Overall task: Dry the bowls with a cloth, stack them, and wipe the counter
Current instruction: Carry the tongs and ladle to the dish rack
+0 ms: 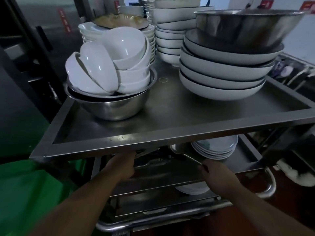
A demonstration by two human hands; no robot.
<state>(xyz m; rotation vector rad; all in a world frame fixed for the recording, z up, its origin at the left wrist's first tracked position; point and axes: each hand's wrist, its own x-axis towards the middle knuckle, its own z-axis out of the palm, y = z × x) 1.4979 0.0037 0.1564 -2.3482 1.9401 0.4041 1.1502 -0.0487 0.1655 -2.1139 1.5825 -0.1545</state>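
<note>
Several white bowls (109, 62) lie tilted inside a steel basin (112, 106) on the left of the cart's top shelf (170, 133). A stack of wide white bowls with dark rims (221, 77) stands on the right, with a large steel basin (245, 26) on top. Both hands reach under the top shelf toward the middle shelf. My left hand (122, 166) has its fingertips hidden behind the shelf rim. My right hand (216, 174) is curled around the thin handle of a metal utensil (190, 158). No cloth is in either hand.
More stacked white plates (214, 149) sit on the middle shelf, and another plate (192, 189) lies lower down. Further bowl stacks (170, 34) fill the back of the top shelf. A green bin (34, 193) stands at the left. Something white and rumpled (300, 176) lies at the right.
</note>
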